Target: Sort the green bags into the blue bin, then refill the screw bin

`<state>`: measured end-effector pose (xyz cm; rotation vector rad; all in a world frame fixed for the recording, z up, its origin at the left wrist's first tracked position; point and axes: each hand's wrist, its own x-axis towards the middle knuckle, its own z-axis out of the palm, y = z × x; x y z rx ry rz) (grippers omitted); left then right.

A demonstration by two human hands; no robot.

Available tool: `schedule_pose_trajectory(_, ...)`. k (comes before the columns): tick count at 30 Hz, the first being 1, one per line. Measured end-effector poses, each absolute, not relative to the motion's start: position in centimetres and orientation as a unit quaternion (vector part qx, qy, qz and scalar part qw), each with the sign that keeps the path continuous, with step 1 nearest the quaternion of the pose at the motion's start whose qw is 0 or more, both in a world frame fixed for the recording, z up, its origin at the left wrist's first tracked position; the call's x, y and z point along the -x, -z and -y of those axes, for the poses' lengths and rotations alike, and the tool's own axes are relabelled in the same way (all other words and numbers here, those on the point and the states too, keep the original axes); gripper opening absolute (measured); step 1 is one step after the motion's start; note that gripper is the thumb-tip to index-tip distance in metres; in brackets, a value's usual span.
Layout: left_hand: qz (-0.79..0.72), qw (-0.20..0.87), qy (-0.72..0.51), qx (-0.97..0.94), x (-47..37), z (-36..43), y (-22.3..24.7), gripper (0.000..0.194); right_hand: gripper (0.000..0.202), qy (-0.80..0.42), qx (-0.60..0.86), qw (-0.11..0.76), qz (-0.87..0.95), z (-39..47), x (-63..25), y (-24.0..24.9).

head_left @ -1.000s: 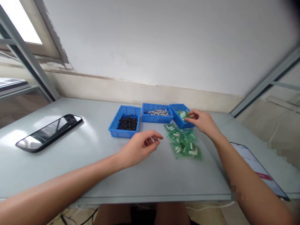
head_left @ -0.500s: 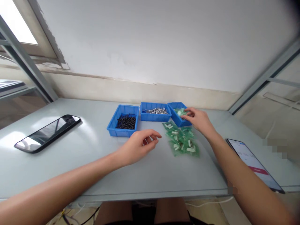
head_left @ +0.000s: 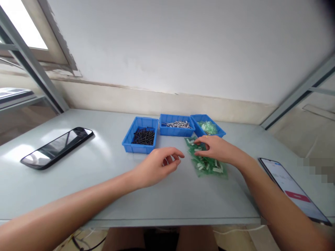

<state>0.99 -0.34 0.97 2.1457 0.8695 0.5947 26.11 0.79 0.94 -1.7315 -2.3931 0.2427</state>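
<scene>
While the right hand [head_left: 216,149] is over the green packets [head_left: 201,164], its fingers are parted and hold nothing that I can see.
The packets lie overlapping on the bench [head_left: 167,204], in front of the rightmost blue tray [head_left: 198,128]; whether the fingertips touch them, I cannot tell. For a clean grip, it seems best to pinch only one packet by its edge, so that neighbours do not slide along. The left hand [head_left: 158,165], half curled and without load, is near the pile.
</scene>
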Motion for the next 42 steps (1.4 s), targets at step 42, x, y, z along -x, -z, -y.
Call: schedule_pose_trajectory(42, -0.334, 0.552, -0.342, -0.684, -1.1, -0.9, -1.0, 0.019, 0.013, -0.361, 0.466, 0.475, 0.653, 0.9, -20.8, -0.8)
